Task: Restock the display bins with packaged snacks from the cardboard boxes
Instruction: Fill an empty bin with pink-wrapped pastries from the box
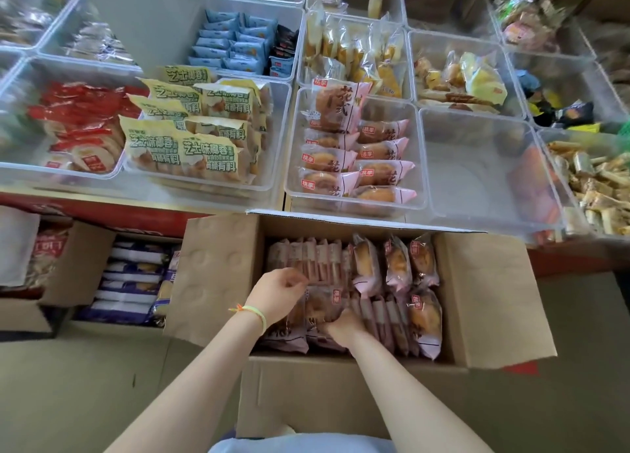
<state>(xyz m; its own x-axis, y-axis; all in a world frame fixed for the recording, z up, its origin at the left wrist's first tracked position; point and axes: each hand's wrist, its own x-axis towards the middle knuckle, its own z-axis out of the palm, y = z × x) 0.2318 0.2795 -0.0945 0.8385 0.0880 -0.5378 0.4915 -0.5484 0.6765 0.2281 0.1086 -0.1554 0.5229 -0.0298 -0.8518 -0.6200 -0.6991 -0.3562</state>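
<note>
While both hands dug in the open cardboard box (pixel 218 268), left hand (pixel 279 294) and right hand (pixel 342 326) gripped pink pastry packets (pixel 324 307); the target bin (pixel 354 210) sat at 12 o'clock, both hands about equally near.

1. The picture is bright, with soft, even light all over.
2. Shadows are pale and small (darkest inside the cardboard box (pixel 484 302) in the lower middle).
3. The clear bins (pixel 477 166) shine with white glare on their rims.
4. The upper left and right corners look blurry.
5. Straight lines bend near the edges.
</note>
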